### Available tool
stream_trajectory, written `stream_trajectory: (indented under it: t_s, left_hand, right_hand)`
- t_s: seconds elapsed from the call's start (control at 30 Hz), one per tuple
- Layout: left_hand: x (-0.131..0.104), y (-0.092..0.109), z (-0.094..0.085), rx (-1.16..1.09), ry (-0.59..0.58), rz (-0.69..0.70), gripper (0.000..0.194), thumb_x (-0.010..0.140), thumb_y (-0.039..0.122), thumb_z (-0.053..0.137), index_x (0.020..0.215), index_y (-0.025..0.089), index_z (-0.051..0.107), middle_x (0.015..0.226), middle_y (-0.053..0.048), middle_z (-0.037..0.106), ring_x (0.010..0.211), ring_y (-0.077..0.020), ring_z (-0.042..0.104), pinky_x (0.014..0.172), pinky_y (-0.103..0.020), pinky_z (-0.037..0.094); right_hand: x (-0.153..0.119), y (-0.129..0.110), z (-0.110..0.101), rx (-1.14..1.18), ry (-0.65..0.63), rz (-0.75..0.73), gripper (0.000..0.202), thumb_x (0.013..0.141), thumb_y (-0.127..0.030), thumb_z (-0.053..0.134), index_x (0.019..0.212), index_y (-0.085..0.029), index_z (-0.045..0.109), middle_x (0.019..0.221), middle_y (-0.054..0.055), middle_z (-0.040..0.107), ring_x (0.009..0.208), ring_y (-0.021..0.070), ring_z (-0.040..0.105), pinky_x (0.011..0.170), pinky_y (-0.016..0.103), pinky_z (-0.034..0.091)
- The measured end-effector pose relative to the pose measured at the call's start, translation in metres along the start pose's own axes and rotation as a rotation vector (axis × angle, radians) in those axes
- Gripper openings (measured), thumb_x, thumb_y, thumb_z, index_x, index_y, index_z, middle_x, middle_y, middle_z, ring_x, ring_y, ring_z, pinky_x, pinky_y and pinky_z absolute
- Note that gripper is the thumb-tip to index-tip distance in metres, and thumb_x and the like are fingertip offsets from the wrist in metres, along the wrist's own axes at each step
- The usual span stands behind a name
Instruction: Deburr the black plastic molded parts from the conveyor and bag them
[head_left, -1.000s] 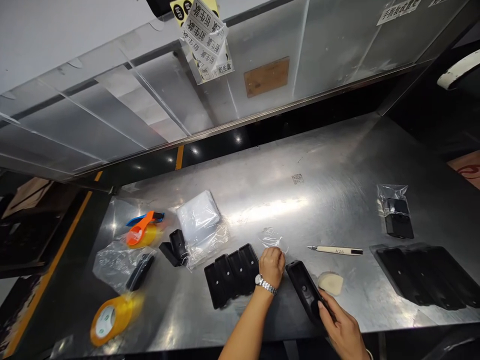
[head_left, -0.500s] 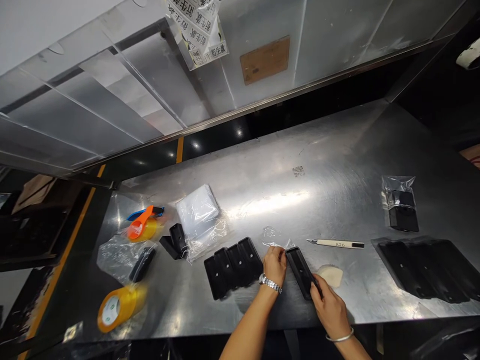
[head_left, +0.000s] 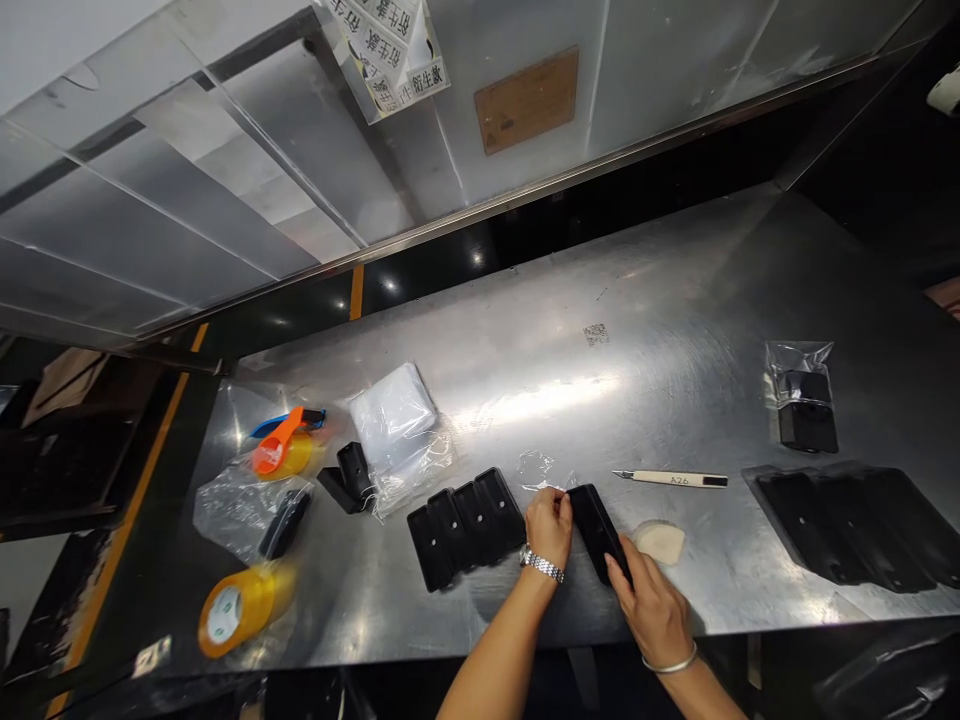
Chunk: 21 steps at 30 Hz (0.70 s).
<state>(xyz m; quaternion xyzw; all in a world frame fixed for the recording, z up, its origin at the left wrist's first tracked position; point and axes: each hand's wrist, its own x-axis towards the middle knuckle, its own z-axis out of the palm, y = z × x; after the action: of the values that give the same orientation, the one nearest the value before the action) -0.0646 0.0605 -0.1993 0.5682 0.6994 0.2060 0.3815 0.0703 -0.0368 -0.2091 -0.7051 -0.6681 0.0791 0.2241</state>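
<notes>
My right hand (head_left: pixel 654 605) is closed on a narrow black plastic tray (head_left: pixel 592 525), gripping its near end between thumb and fingers. My left hand (head_left: pixel 549 528), with a metal watch at the wrist, pinches the edge of a clear plastic bag (head_left: pixel 541 468) close to the tray's far left corner. Whether that corner is inside the bag is hard to see. Left of my left hand lies a row of several black trays (head_left: pixel 465 527), each with a small pale dot. A rounded whitish pad (head_left: pixel 660 543) rests just beyond my right hand.
A craft knife (head_left: pixel 671 479) marked A26 lies past the pad. Bagged black parts (head_left: pixel 808 412) and more black trays (head_left: pixel 847 525) are at right. A clear bag stack (head_left: pixel 396 410), yellow tape roll (head_left: pixel 240 612) and orange tape dispenser (head_left: pixel 279 445) sit left on the metal table (head_left: pixel 525 360).
The black tray has turned a little in my right hand, so its inside shows less clearly. My right hand has shifted slightly left. My left hand stays at the bag edge.
</notes>
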Motion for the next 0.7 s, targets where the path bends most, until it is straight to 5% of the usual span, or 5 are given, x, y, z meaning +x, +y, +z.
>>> stream_trajectory:
  t_s: [0.2,0.43,0.7]
  left_hand:
    - [0.003,-0.003,-0.004,-0.018,0.056,0.004,0.021,0.088,0.032,0.053,0.083,0.013,0.061,0.077,0.000,0.062,0.070,-0.0127,0.060,0.068,-0.032,0.051]
    - [-0.002,-0.006,-0.002,-0.089,0.064,0.007,0.019,0.088,0.032,0.054,0.087,0.014,0.062,0.080,-0.001,0.063,0.072,-0.0133,0.060,0.070,-0.033,0.051]
    - [-0.002,-0.008,0.003,-0.254,0.141,-0.134,0.022,0.086,0.034,0.057,0.086,0.014,0.064,0.082,-0.003,0.067,0.074,-0.0145,0.063,0.072,-0.035,0.052]
  right_hand:
    - [0.001,-0.001,-0.003,-0.033,-0.013,-0.038,0.031,0.091,-0.035,0.050,0.107,-0.015,0.068,0.074,0.006,0.074,0.060,0.0171,0.069,0.056,0.025,0.050]
    - [0.004,-0.006,0.007,-0.006,0.028,-0.003,0.033,0.094,-0.032,0.041,0.107,-0.011,0.064,0.088,0.010,0.074,0.074,0.0206,0.070,0.065,0.027,0.053]
    - [0.005,-0.010,0.006,0.019,-0.018,0.002,0.031,0.092,-0.033,0.045,0.105,-0.013,0.065,0.086,0.009,0.074,0.067,0.0198,0.070,0.057,0.026,0.051]
